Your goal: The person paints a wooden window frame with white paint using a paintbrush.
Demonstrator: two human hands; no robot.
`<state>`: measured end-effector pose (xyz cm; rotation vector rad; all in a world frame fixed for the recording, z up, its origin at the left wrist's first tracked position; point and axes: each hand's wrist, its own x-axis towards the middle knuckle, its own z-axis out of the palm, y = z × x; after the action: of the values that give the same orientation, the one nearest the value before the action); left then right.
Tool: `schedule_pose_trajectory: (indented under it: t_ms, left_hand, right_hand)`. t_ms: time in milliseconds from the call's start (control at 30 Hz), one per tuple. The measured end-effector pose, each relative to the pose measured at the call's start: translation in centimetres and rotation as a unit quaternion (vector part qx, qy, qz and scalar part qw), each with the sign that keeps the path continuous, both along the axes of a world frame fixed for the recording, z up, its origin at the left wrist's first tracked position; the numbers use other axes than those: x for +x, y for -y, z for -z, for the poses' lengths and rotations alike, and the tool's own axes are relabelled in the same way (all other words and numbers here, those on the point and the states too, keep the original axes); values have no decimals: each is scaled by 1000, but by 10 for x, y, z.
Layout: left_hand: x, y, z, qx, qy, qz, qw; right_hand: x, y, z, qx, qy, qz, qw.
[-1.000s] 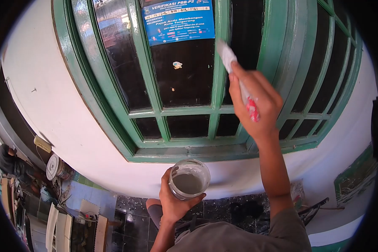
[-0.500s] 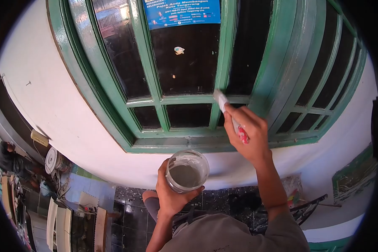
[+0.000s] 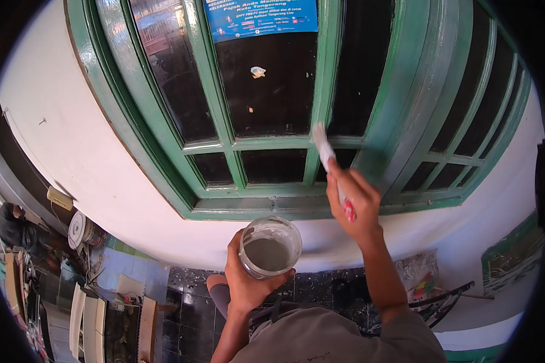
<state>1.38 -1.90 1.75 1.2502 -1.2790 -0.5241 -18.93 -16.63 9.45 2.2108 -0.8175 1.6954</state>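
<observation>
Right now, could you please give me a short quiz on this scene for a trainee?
1. True or false: the tub in the left hand is empty.
2. The brush in the right hand touches: A the white wall; B the green window frame; C the blue sticker.
3. Which hand is raised higher?
Key: 1 false, it holds grey paint; 2 B; 3 the right hand.

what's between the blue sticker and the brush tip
In the head view, dark glass fills the stretch from the sticker down to the brush in the right hand; a small pale scrap is stuck on it.
</observation>
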Motion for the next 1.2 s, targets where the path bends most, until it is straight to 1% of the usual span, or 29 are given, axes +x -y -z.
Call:
schedule_pose_trajectory:
  t_ms: [67, 133, 267, 367, 467, 567, 700, 733, 833, 933, 1067, 1167, 1200]
  left_hand:
    - [-1, 1, -2, 3, 22, -7, 1000]
    - [-3, 2, -3, 7, 26, 0, 1000]
    - [-7, 4, -3, 19, 16, 25, 999]
    - [-11, 5, -3, 11, 16, 36, 999]
    - [-14, 3, -6, 7, 16, 41, 999]
    - [-15, 2, -6, 6, 24, 34, 999]
    - [-12, 2, -3, 8, 27, 33, 999]
    - [-12, 2, -3, 9, 28, 33, 999]
    - [-13, 1, -3, 13, 32, 33, 999]
    - [-14, 2, -3, 10, 32, 36, 999]
    - [-14, 2, 1, 8, 26, 44, 999]
    - [-16, 2, -1, 4, 23, 47, 999]
    - [-16, 1, -2, 2, 20, 48, 999]
  right_hand:
    - [-3, -6, 16, 38, -10, -7, 999]
    - [-7, -8, 11, 33, -6, -9, 999]
    - [-17, -4, -20, 8, 20, -19, 1000]
    - [-23, 11, -49, -66, 33, -14, 997]
    - [-28, 19, -70, -70, 62, -24, 995]
    - [-23, 25, -67, -80, 96, -63, 990]
    - [-18, 22, -27, -19, 64, -69, 995]
    - [-17, 21, -17, 5, 71, -65, 995]
    - [-23, 14, -5, 46, 58, -60, 995]
    - [-36, 8, -10, 90, 68, -94, 989]
    - [-41, 15, -35, 49, 126, -116, 984]
    - [-38, 28, -56, -1, 120, -110, 987]
    - [-37, 34, -52, 21, 123, -112, 986]
